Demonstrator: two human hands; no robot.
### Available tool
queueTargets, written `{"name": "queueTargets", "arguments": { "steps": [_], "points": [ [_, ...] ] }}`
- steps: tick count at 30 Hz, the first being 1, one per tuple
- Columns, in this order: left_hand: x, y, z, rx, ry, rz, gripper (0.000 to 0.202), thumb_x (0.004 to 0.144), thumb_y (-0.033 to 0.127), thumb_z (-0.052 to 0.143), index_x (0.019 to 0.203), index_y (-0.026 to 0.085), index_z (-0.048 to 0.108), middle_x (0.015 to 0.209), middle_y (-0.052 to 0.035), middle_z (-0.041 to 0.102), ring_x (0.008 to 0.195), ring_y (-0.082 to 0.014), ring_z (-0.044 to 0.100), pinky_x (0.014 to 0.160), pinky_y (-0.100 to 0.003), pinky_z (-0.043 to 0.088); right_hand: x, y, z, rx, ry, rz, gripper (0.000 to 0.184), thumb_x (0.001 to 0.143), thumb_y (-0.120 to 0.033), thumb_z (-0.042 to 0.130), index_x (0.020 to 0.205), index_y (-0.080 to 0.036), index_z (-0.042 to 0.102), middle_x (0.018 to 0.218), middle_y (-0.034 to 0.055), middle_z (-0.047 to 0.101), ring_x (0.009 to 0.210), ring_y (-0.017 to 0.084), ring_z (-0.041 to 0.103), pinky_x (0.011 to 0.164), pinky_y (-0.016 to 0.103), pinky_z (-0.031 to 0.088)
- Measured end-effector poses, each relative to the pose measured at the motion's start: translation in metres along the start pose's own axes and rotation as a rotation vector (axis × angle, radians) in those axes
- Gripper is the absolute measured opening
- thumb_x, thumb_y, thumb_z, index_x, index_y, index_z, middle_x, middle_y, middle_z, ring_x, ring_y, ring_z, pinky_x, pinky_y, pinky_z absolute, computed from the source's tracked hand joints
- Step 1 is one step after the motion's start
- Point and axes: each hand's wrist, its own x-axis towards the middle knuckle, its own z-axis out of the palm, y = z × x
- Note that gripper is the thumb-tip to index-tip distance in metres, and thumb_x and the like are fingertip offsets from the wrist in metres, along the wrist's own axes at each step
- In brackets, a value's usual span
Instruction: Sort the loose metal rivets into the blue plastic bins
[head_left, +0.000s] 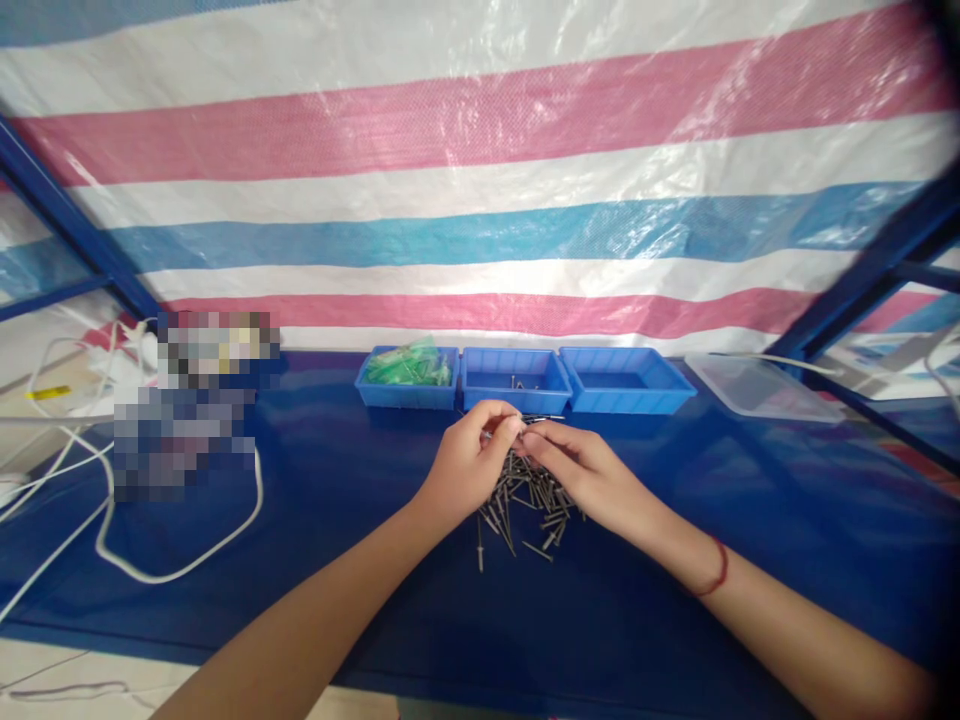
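Both hands meet over a loose pile of metal screws and pin-like rivets [529, 490] on the blue tabletop. My left hand [474, 455] is closed in a pinch, thumb against the bent fingers. Its fingertips almost touch those of my right hand [581, 465], which is also pinched shut. A small pale or metallic bit shows between the fingertips, too little of it to name. One rivet [481, 557] lies apart at the near side of the pile. Just beyond the hands, the middle blue bin [516, 398] has a few small metal pieces in it.
A left blue bin [409, 397] holds green plastic packets [412, 362]. The right blue bin [634, 398] adjoins the middle one. A clear plastic lid [761, 390] lies farther right. White cables [172, 578] loop across the left side. Striped sheeting [480, 230] hangs behind.
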Motion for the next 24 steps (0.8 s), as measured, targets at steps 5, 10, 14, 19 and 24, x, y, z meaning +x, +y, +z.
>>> {"name": "queueTargets", "arguments": {
  "steps": [5, 10, 14, 19, 24],
  "points": [
    [-0.0029, 0.0057, 0.0030, -0.098, -0.038, -0.023, 0.018, 0.093, 0.031, 0.046, 0.092, 0.017, 0.056, 0.080, -0.0007, 0.061, 0.077, -0.0138, 0.057, 0.070, -0.025, 0.043, -0.0031, -0.0028, 0.0038, 0.280, 0.043, 0.113, 0.030, 0.090, -0.040, 0.050, 0.076, -0.017, 0.063, 0.067, -0.0007, 0.055, 0.062, 0.011, 0.047, 0.058, 0.025, 0.035],
    [-0.0024, 0.0051, 0.0032, -0.129, -0.027, -0.024, 0.017, 0.091, 0.030, 0.048, 0.094, 0.017, 0.058, 0.093, -0.0037, 0.063, 0.087, -0.0157, 0.058, 0.074, -0.026, 0.043, -0.0052, 0.0004, 0.0068, 0.495, 0.054, 0.219, 0.029, 0.085, -0.043, 0.059, 0.078, -0.016, 0.062, 0.070, -0.0003, 0.055, 0.061, 0.009, 0.045, 0.055, 0.023, 0.033],
    [-0.0018, 0.0022, 0.0024, -0.129, -0.010, -0.015, 0.015, 0.089, 0.029, 0.053, 0.097, 0.018, 0.060, 0.095, -0.0034, 0.064, 0.089, -0.0163, 0.059, 0.077, -0.026, 0.044, -0.0047, 0.0018, 0.0070, 0.483, 0.083, 0.214, 0.029, 0.084, -0.044, 0.061, 0.078, -0.016, 0.062, 0.070, -0.0008, 0.055, 0.061, 0.008, 0.044, 0.054, 0.022, 0.033],
    [0.0002, 0.0021, -0.0008, -0.087, 0.030, -0.035, 0.013, 0.087, 0.027, 0.055, 0.095, 0.018, 0.061, 0.095, -0.0035, 0.066, 0.088, -0.0162, 0.061, 0.076, -0.026, 0.045, -0.0021, 0.0013, 0.0061, 0.430, 0.174, 0.131, 0.023, 0.082, -0.041, 0.064, 0.083, -0.018, 0.063, 0.073, -0.0008, 0.060, 0.063, 0.010, 0.050, 0.059, 0.023, 0.040],
    [0.0005, 0.0022, -0.0032, -0.013, -0.016, -0.005, 0.015, 0.089, 0.028, 0.052, 0.093, 0.018, 0.062, 0.092, -0.0030, 0.067, 0.085, -0.0155, 0.061, 0.076, -0.025, 0.046, -0.0038, 0.0018, 0.0055, 0.241, 0.279, -0.033, 0.019, 0.081, -0.038, 0.066, 0.084, -0.020, 0.062, 0.079, 0.0010, 0.063, 0.072, 0.014, 0.056, 0.067, 0.028, 0.045]
  ]
}}
